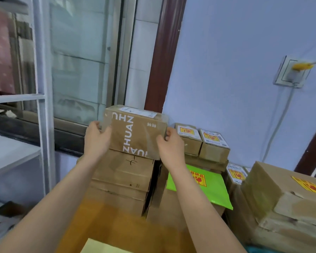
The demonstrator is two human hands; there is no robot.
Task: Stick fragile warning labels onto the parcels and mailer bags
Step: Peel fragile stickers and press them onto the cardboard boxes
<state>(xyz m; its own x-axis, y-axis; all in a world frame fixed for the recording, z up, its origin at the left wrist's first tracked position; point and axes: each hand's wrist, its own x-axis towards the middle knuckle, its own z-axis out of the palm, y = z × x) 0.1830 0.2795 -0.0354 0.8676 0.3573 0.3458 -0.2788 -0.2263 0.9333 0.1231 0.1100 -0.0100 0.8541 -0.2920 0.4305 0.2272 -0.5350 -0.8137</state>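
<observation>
A brown cardboard parcel (137, 131) printed with white letters and carrying a white shipping slip on top sits at the top of a stack of brown boxes (124, 178). My left hand (97, 137) grips its left end and my right hand (169, 143) grips its right end. No fragile label shows on its visible faces. To the right, two small boxes (202, 141) bear yellow-and-red fragile labels, as does a green mailer bag (208, 187) and a large taped box (288, 194).
A glass window with a dark sill (44, 132) runs behind the stack at left. A white shelf (13, 154) stands at the far left. A wall socket with a yellow plug (294, 72) and cable is on the blue wall. An orange surface (120, 229) lies below.
</observation>
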